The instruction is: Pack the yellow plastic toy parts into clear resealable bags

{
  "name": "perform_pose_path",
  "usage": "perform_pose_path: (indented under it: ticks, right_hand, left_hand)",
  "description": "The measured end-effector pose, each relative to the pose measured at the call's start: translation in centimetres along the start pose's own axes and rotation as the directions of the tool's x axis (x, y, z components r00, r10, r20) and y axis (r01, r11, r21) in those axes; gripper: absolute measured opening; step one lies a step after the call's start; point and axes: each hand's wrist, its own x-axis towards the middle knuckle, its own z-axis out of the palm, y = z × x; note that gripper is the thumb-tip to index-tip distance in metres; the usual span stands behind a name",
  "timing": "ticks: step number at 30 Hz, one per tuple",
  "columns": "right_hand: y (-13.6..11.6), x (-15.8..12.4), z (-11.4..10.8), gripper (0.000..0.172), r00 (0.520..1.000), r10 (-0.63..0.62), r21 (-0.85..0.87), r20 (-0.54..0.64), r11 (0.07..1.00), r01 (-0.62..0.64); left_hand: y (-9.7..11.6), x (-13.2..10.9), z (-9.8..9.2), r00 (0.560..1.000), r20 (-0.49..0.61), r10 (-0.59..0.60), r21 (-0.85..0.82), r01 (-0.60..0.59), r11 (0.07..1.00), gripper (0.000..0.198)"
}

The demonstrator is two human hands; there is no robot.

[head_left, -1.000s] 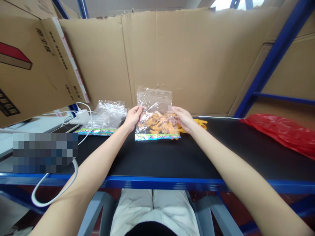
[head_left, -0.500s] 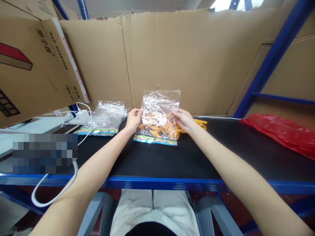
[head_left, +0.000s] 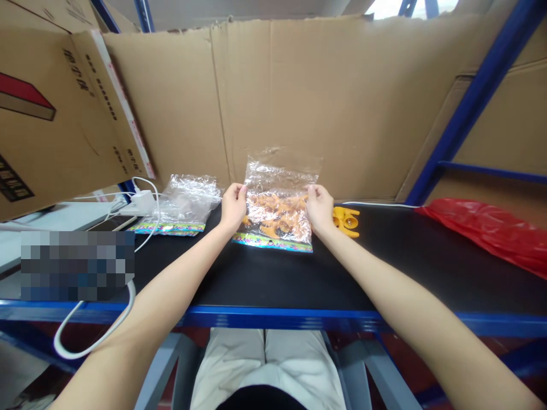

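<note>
A clear plastic bag point(head_left: 282, 176) is stretched between my two hands above the black table top, its colourful printed strip point(head_left: 273, 243) toward me. My left hand point(head_left: 234, 206) pinches the bag's left edge, and my right hand point(head_left: 319, 206) pinches its right edge. Through the film show orange plastic pieces point(head_left: 273, 219); whether they lie inside the bag or behind it I cannot tell. More yellow-orange plastic pieces point(head_left: 346, 221) lie on the table just right of my right hand, partly hidden by it.
More clear bags point(head_left: 183, 199) with printed strips lie to the left, beside a white charger point(head_left: 144, 203) with cables and a phone point(head_left: 113, 223). A red plastic bag point(head_left: 491, 230) lies at the right. A cardboard wall point(head_left: 333, 102) stands behind; a blue rail point(head_left: 282, 316) edges the table's front.
My right hand has closed its fingers on the bag's right edge and moved slightly. The bag is now spread wider and flatter, and more of the yellow-orange pieces show beside my right hand.
</note>
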Motion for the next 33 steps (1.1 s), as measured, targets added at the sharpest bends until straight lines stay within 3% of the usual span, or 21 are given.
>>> perform_pose_path:
  ticks: [3, 8, 10, 14, 20, 27, 33]
  right_hand:
    - [0.1, 0.4, -0.1, 0.041, 0.998, -0.030, -0.016, -0.047, 0.999, 0.029]
    - [0.2, 0.9, -0.5, 0.043, 1.000, -0.016, 0.050, -0.008, 0.999, 0.017]
    - [-0.1, 0.6, -0.6, 0.043, 0.996, 0.091, 0.100, 0.007, 0.991, -0.091]
    - [-0.9, -0.4, -0.3, 0.043, 0.942, 0.315, 0.152, 0.116, 0.932, -0.330]
    - [-1.0, -1.3, 0.5, 0.040, 0.958, 0.244, 0.086, 0.149, 0.962, -0.258]
    - [-0.6, -0.8, 0.5, 0.039, 0.971, 0.232, 0.148, 0.060, 0.960, -0.239]
    - [-1.4, -0.3, -0.1, 0.038, 0.990, 0.131, 0.142, 0.060, 0.980, -0.139]
  left_hand:
    - [0.5, 0.0, -0.4, 0.999, 0.037, 0.028, 0.047, -0.029, 0.998, 0.018]
    - [1.4, 0.1, -0.9, 0.995, 0.037, 0.091, 0.116, -0.094, 0.989, 0.018]
    - [1.6, 0.0, -1.0, 0.994, 0.031, 0.102, 0.100, -0.104, 0.990, 0.017]
    - [1.6, 0.1, -1.2, 0.998, 0.013, 0.065, 0.032, -0.066, 0.997, 0.017]
    - [1.1, 0.5, -1.5, 1.000, -0.030, 0.007, -0.009, -0.008, 1.000, 0.017]
    - [0.8, 0.5, -1.3, 0.999, -0.037, 0.005, -0.015, -0.006, 1.000, 0.021]
    - [1.2, 0.7, -1.1, 0.978, 0.058, -0.199, -0.267, 0.208, 0.941, 0.034]
